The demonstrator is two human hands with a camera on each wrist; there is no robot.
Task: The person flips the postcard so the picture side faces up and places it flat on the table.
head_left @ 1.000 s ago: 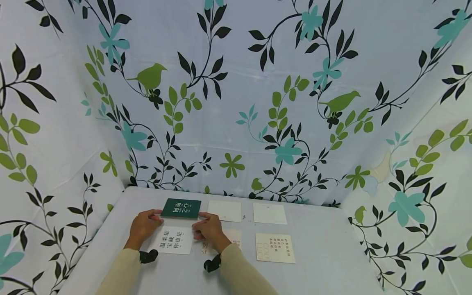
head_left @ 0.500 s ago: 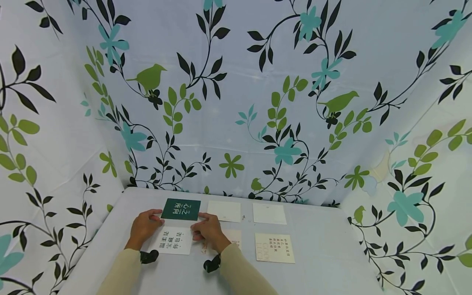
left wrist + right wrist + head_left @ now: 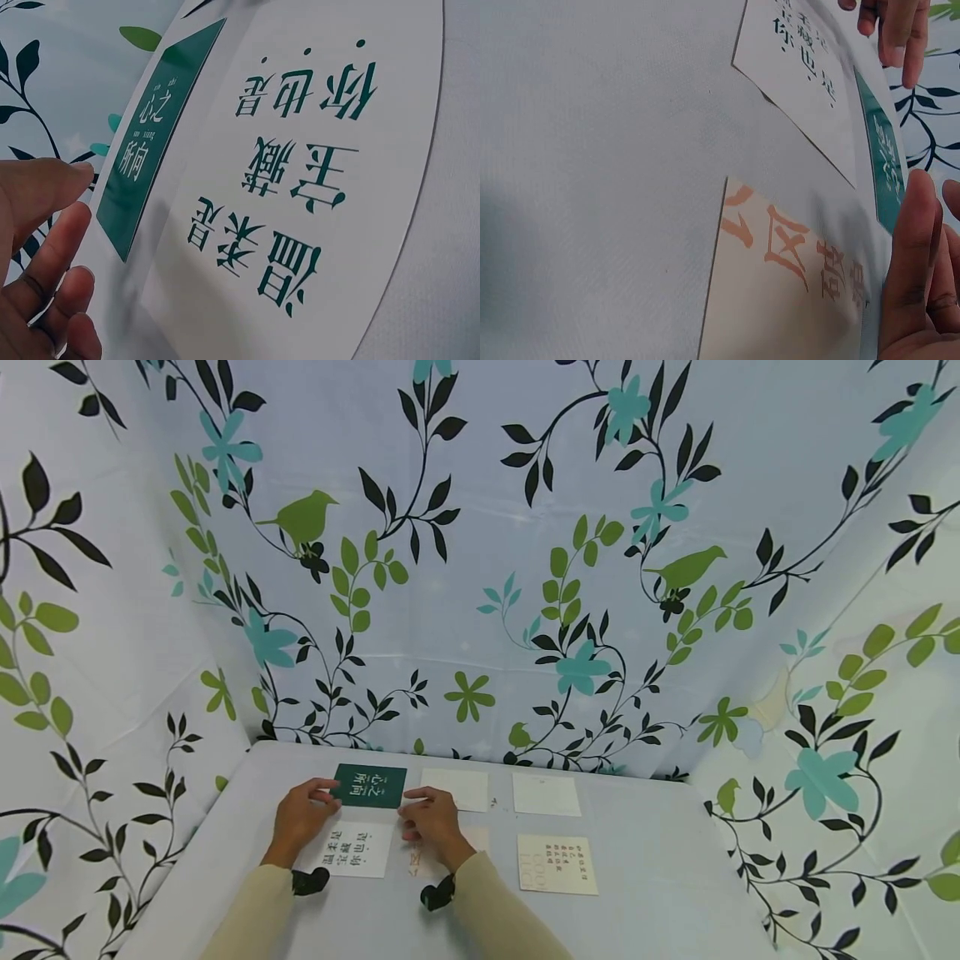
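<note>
A dark green card (image 3: 369,786) with white characters lies at the back left of the table. My left hand (image 3: 303,817) is at its left edge, thumb and fingers apart in the left wrist view with nothing between them. At the card's right edge is my right hand (image 3: 435,822), its fingers (image 3: 915,247) bent loosely and holding nothing. Just in front of the green card, between the hands, lies a white card (image 3: 292,165) with green characters. My right hand and forearm partly cover a cream card (image 3: 780,300) with orange characters.
Two pale cards, one (image 3: 455,790) beside the green card and another (image 3: 546,794) farther right, lie along the back. A cream card (image 3: 557,864) with reddish print is at the front right. Leaf-patterned cloth (image 3: 480,568) stands behind the white table (image 3: 660,885).
Both hands have shifted slightly right and their fingers have moved a little. The green card still lies in its place, and the other cards have not moved.
</note>
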